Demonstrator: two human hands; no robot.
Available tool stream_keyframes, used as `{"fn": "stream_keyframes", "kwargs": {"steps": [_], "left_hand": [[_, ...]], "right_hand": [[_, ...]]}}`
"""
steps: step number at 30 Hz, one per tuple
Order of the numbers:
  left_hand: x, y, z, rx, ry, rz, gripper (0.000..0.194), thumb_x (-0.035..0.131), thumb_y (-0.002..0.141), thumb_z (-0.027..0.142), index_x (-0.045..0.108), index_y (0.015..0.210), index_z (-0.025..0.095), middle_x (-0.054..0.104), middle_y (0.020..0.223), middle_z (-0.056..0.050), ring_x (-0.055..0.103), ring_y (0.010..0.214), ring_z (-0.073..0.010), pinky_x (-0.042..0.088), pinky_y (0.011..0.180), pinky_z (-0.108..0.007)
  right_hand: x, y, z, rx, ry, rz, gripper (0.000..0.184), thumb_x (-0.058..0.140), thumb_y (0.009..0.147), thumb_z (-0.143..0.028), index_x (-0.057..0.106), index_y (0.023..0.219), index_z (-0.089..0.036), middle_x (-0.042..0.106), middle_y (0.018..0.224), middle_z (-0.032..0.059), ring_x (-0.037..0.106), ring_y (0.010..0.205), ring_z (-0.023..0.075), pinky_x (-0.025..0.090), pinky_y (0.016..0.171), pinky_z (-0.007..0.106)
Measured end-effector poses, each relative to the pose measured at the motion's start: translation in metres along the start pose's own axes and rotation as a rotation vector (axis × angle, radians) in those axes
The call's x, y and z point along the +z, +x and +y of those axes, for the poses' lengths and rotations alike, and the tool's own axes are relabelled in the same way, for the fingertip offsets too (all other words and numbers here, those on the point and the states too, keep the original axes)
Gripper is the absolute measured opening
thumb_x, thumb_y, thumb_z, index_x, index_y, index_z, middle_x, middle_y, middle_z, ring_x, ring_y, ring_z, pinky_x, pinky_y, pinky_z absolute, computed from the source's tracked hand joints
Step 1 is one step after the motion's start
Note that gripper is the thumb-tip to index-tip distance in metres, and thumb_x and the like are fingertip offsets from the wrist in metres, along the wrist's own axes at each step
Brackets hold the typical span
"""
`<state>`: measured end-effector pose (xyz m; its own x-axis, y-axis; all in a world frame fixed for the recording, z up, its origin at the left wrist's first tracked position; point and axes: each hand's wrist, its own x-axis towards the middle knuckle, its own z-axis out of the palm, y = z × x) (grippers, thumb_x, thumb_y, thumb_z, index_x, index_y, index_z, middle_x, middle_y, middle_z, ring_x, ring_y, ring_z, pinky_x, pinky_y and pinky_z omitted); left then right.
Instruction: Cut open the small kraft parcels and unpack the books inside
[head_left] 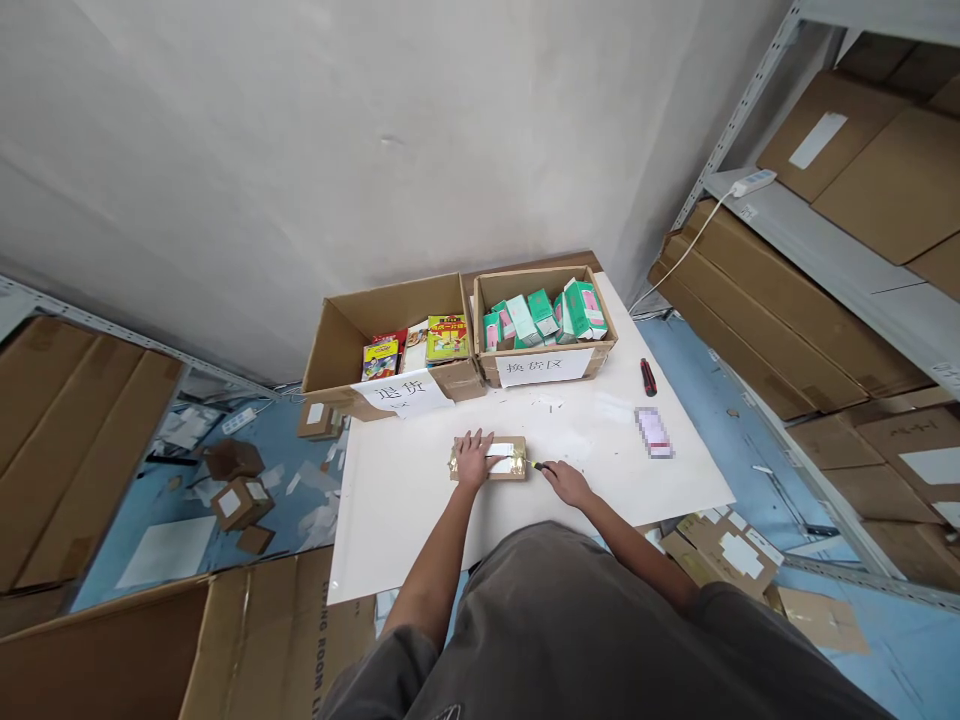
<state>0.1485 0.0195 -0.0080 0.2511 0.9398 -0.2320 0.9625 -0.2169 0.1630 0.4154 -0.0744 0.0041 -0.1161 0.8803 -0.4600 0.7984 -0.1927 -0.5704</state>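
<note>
A small brown cardboard parcel (504, 458) with a white label and shiny tape lies on the white table (420, 520) in front of me. My left hand (472, 458) rests flat on the parcel's left end, fingers spread. My right hand (564, 482) is closed round a small cutter with a yellow-green tip (538, 466), which points at the parcel's right end.
Two open cartons stand at the table's back: the left one (352, 340) holds colourful books, the right one (592, 345) green and white boxes. A red-and-black knife (648, 376) and a pink item (654, 432) lie to the right. Shelves of cartons stand on both sides; parcels litter the floor.
</note>
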Motion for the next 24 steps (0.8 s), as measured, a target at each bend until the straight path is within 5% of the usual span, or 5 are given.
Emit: {"fn": "stream_keyframes", "kwargs": {"steps": [7, 16, 19, 21, 24], "left_hand": [[0.016, -0.017, 0.015, -0.082, -0.037, 0.106, 0.064, 0.058, 0.092, 0.065, 0.052, 0.150, 0.039, 0.047, 0.160, -0.005, 0.026, 0.154, -0.0359, 0.025, 0.121, -0.053], [0.038, -0.022, 0.019, -0.087, -0.118, 0.317, 0.052, 0.049, 0.100, 0.057, 0.061, 0.143, 0.032, 0.057, 0.151, -0.009, 0.035, 0.149, -0.0373, 0.023, 0.120, -0.058], [0.037, -0.021, 0.021, -0.127, -0.133, 0.320, 0.050, 0.048, 0.100, 0.055, 0.062, 0.143, 0.031, 0.058, 0.151, -0.008, 0.033, 0.151, -0.0370, 0.020, 0.122, -0.057], [0.033, -0.018, 0.021, -0.130, -0.138, 0.299, 0.052, 0.049, 0.100, 0.055, 0.060, 0.144, 0.031, 0.056, 0.152, -0.008, 0.031, 0.152, -0.0370, 0.018, 0.123, -0.058], [0.027, -0.016, 0.024, -0.148, -0.153, 0.248, 0.057, 0.051, 0.098, 0.057, 0.057, 0.147, 0.030, 0.053, 0.155, -0.009, 0.029, 0.152, -0.0366, 0.017, 0.124, -0.057]], "right_hand": [[-0.004, -0.004, 0.001, -0.091, -0.099, 0.003, 0.038, 0.046, 0.105, -0.047, 0.058, 0.136, -0.030, 0.065, 0.123, 0.0077, 0.063, 0.108, 0.0248, 0.043, 0.084, 0.028], [-0.014, 0.009, -0.003, 0.107, -0.362, 0.057, 0.036, 0.039, 0.108, -0.046, 0.050, 0.131, -0.022, 0.069, 0.116, 0.0144, 0.070, 0.099, 0.0276, 0.044, 0.082, 0.033], [-0.054, 0.009, 0.033, 0.337, -0.279, 0.198, 0.037, 0.034, 0.108, -0.044, 0.050, 0.128, -0.017, 0.071, 0.110, 0.0170, 0.070, 0.093, 0.0276, 0.043, 0.078, 0.032], [-0.067, 0.009, 0.051, 0.284, -0.178, 0.231, 0.036, 0.041, 0.106, -0.048, 0.051, 0.126, -0.020, 0.073, 0.104, 0.0127, 0.070, 0.091, 0.0268, 0.043, 0.076, 0.031], [-0.039, 0.016, 0.048, 0.235, 0.136, 0.231, 0.040, 0.051, 0.098, -0.056, 0.053, 0.122, -0.024, 0.073, 0.092, 0.0050, 0.069, 0.082, 0.0242, 0.044, 0.072, 0.029]]}}
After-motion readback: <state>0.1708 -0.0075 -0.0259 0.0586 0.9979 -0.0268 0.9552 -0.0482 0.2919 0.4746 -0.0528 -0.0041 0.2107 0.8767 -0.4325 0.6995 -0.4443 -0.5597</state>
